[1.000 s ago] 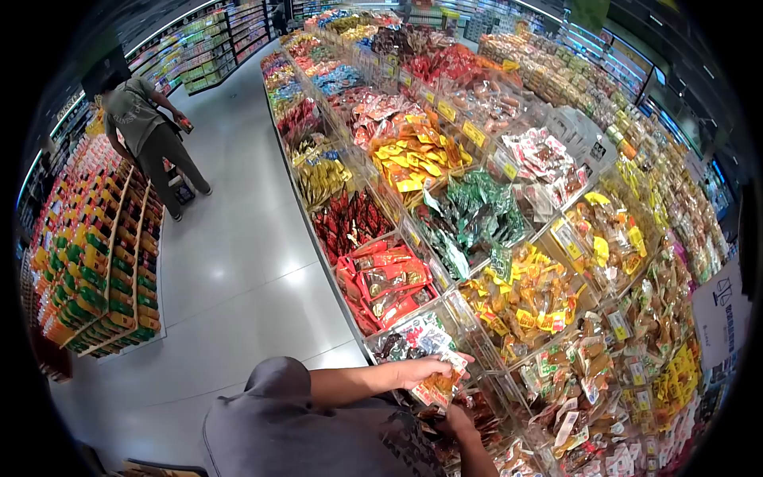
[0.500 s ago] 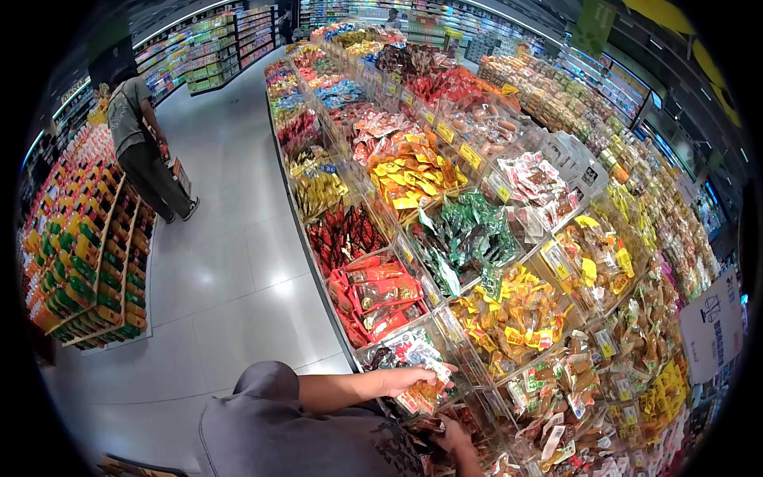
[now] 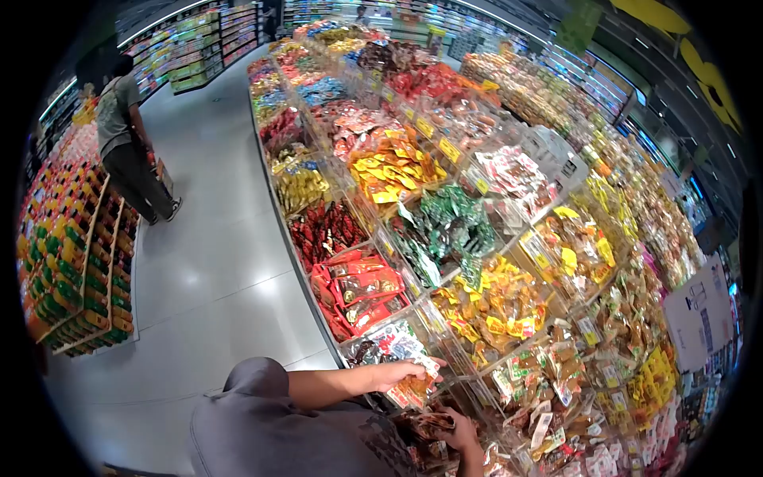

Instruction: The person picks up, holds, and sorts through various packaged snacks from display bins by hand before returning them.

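Note:
My left hand [image 3: 400,374] reaches over the near end of the snack bins, fingers closed on a small white-and-orange snack packet [image 3: 413,391]. Below and to the right, my right hand [image 3: 459,432] is curled around a dark brown snack packet [image 3: 429,427] at the bin beside it. Part of that packet is hidden by the fingers. Under and beyond my left hand lies a bin of white, red and green packets [image 3: 395,340]. Red snack bags [image 3: 362,292] fill the bin behind that one.
Clear-walled bins hold yellow packets [image 3: 497,304], green packets [image 3: 445,226] and brown packets [image 3: 556,366]. A white sign [image 3: 699,314] stands at the right. Across the aisle floor [image 3: 211,254], a person [image 3: 127,139] stands beside a bottle display [image 3: 75,278].
The view has shifted, so the bins sit further left. My right hand has come up slightly with the brown packet, now more visible. My left hand keeps its packet.

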Available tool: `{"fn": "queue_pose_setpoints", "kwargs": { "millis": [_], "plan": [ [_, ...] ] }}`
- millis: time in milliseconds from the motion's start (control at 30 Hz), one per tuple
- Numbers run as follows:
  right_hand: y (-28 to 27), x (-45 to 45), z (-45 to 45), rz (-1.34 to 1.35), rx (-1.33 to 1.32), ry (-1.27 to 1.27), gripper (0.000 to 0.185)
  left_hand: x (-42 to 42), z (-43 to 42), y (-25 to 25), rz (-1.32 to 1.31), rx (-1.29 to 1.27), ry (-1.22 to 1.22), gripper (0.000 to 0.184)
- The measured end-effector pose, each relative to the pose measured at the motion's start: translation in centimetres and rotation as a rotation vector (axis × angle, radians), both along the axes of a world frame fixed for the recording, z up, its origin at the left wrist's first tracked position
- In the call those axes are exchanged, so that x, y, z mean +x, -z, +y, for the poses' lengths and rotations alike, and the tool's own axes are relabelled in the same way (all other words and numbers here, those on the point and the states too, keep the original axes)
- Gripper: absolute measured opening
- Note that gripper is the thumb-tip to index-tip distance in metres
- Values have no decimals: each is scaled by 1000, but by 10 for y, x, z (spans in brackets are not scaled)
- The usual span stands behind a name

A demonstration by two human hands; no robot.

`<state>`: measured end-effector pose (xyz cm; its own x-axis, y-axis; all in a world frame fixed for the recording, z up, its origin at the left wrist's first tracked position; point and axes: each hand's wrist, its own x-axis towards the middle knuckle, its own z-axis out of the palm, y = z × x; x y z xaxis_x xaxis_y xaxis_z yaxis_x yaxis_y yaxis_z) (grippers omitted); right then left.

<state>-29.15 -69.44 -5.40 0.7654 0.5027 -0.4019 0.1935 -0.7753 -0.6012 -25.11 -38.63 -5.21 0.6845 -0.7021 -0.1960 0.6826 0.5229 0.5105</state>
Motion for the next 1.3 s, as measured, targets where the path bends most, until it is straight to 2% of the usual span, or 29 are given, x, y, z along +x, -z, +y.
{"fn": "queue_pose_setpoints", "kwargs": {
  "millis": [33,100,200,333,500,567,700,767,867,967,1033,1100,1200,1300],
  "plan": [
    [-4,-2,-1,-65,27,-26,69,-1,-2,2,7,-28,-8,78],
    [-9,-6,-2,16,108,44,68,-7,-2,-13,18,22,-18,78],
    [-13,-11,-4,-18,191,43,66,-17,-9,-13,56,67,-35,77],
    [-10,-17,-9,-44,285,63,66,-39,-22,-20,77,134,-93,70],
    [-6,-26,-19,-118,420,92,65,-70,-34,-4,202,231,-180,64],
    [-17,-31,-18,-137,364,123,61,-80,-37,-5,232,306,-200,69],
    [-11,-36,-21,-203,412,141,57,-91,-43,-3,245,302,-265,70],
    [-18,-39,-18,-196,368,187,57,-92,-45,-32,237,350,-278,74],
    [-2,-39,-30,-199,480,222,55,-93,-39,-40,194,285,-309,73],
    [-31,-38,-33,-78,629,309,51,-87,-31,-47,124,203,-422,72],
    [-28,-36,-40,-29,719,400,49,-84,-26,-40,70,155,-459,71],
    [-36,-34,-46,-207,668,369,48,-83,-25,-40,100,190,-504,71],
    [-50,-40,-50,-275,673,425,47,-81,-31,-34,114,221,-511,70],
    [-50,-52,-56,-310,639,479,56,-80,-40,-27,123,248,-509,69]
  ]
}}
